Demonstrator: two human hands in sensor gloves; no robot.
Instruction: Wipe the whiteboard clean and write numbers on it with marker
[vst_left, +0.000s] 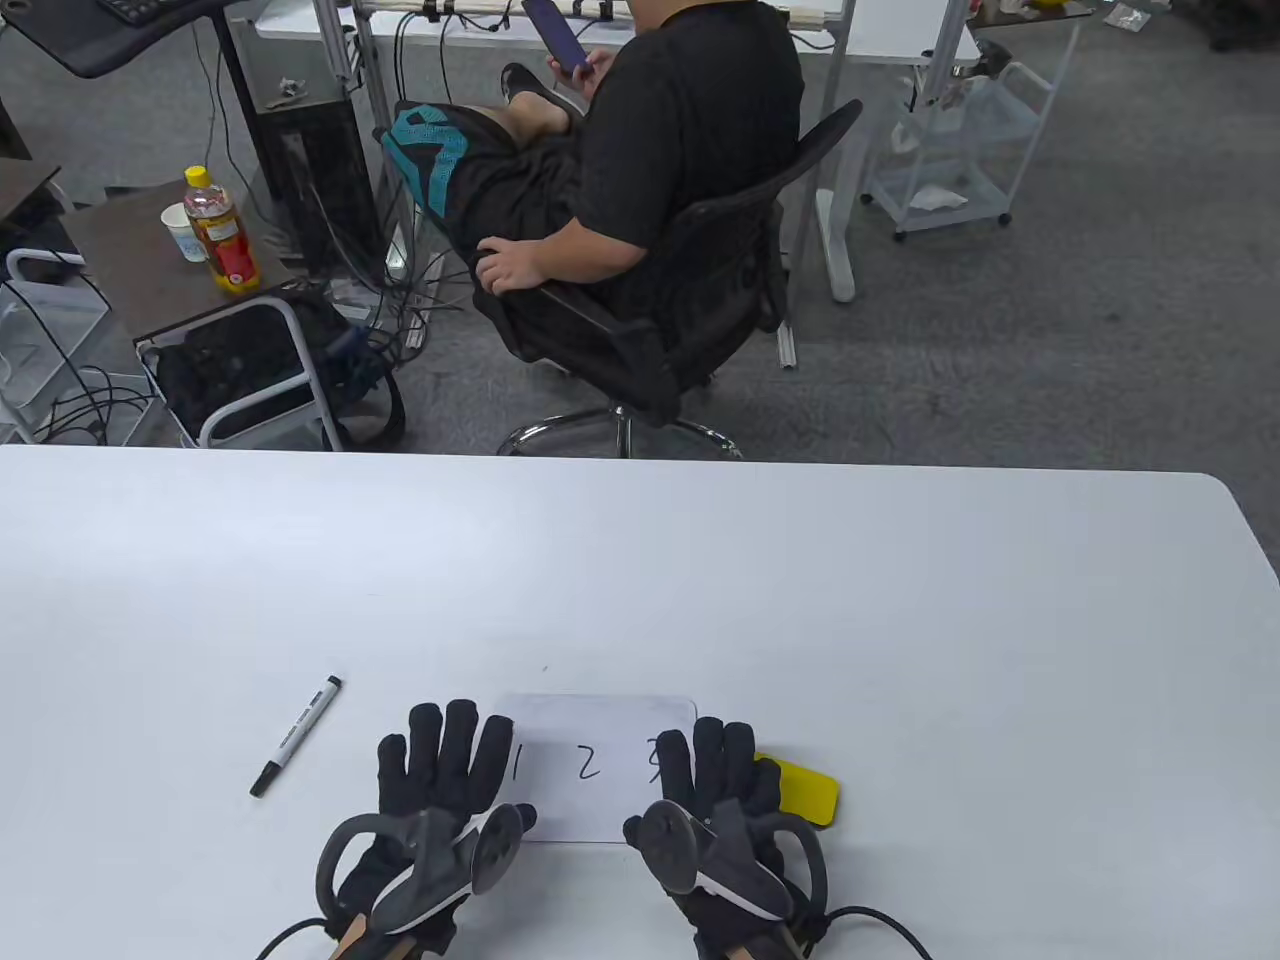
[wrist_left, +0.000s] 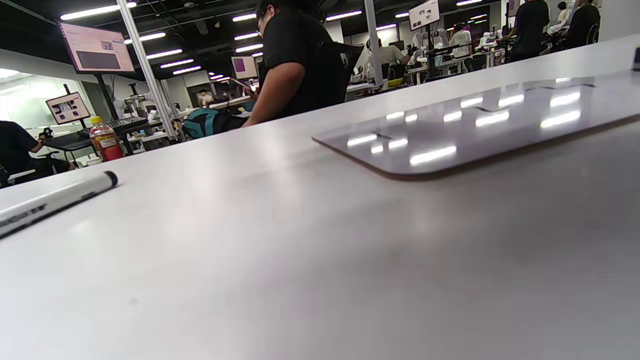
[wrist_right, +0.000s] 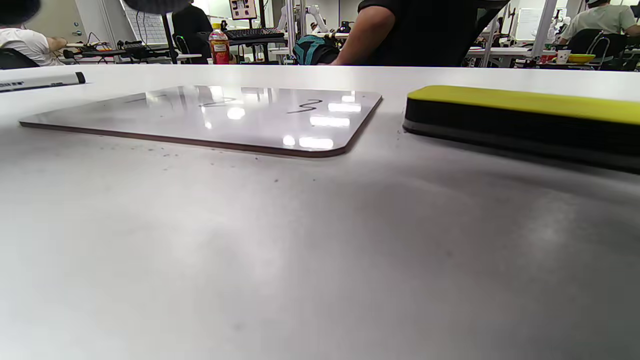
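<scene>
two gloved hands lie nearest the camera at the bottom edge of a white table (vst_left: 900, 600), palms down, each with a grey tracker strapped to its back. the left hand (vst_left: 440, 780) is flat with fingers straight and relaxed, grasping nothing; its fingertips overlap the left edge of the whiteboard (vst_left: 590, 770). the right hand (vst_left: 715, 790) lies the same way, fingers straight, holding nothing, covering the board's right edge and part of the last digit.

from left to right on the table: one marker (vst_left: 296, 735), white with a black cap on, lies at a slant, well apart from the left hand. next comes the one small whiteboard with rounded corners, flat between the two hands, with three handwritten digits, 1, 2 and 3. just beside the right hand, partly hidden under its fingers, lies one yellow eraser (vst_left: 800, 790); the right wrist view shows its yellow top over a dark base, close to the board but not touching it.

beyond the table's far edge, one person (vst_left: 640, 170) in a black shirt sits in a black office chair (vst_left: 640, 340), back turned, holding a phone (vst_left: 556, 35). to the left, a small side table carries one bottle (vst_left: 220, 235) with a yellow cap and one paper cup (vst_left: 185, 232). a white cart (vst_left: 950, 150) stands on the grey carpet at the right.
</scene>
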